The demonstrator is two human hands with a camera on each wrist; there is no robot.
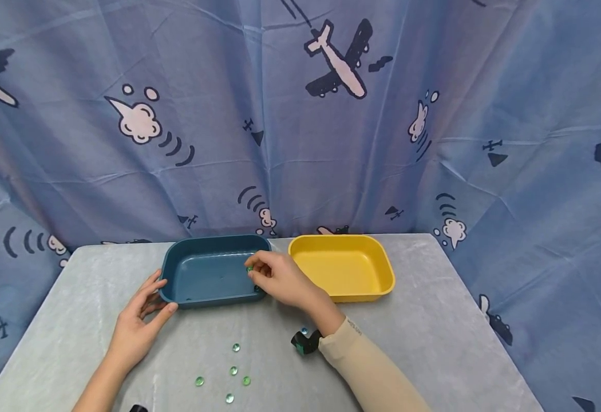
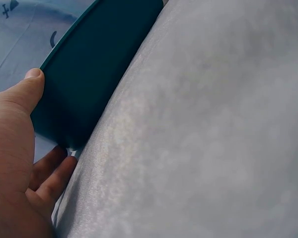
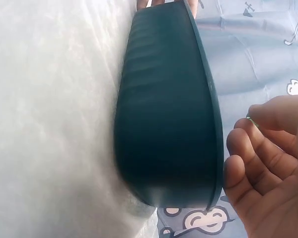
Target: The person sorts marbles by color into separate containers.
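Observation:
A teal plastic tray [image 1: 197, 277] stands at the back left of the table. My left hand [image 1: 138, 320] grips its near left corner, with the thumb [image 2: 35, 74] up at the rim and the other fingers round the side. Over the tray's right end, my right hand [image 1: 285, 280] pinches a small green glass gem [image 1: 249, 268] between thumb and fingertips. Most of that gem is hidden; the right wrist view shows only its thin edge [image 3: 250, 118]. A dark gem [image 1: 257, 289] lies inside the tray near its front right corner.
Beside the teal tray on the right stands a yellow tray [image 1: 341, 266]. Several green and clear glass gems [image 1: 233, 371] lie scattered on the grey tablecloth [image 1: 424, 355] in front. A blue gem [image 1: 304, 331] shows by the black wrist camera [image 1: 307, 343]. A patterned blue curtain [image 1: 202, 114] hangs behind.

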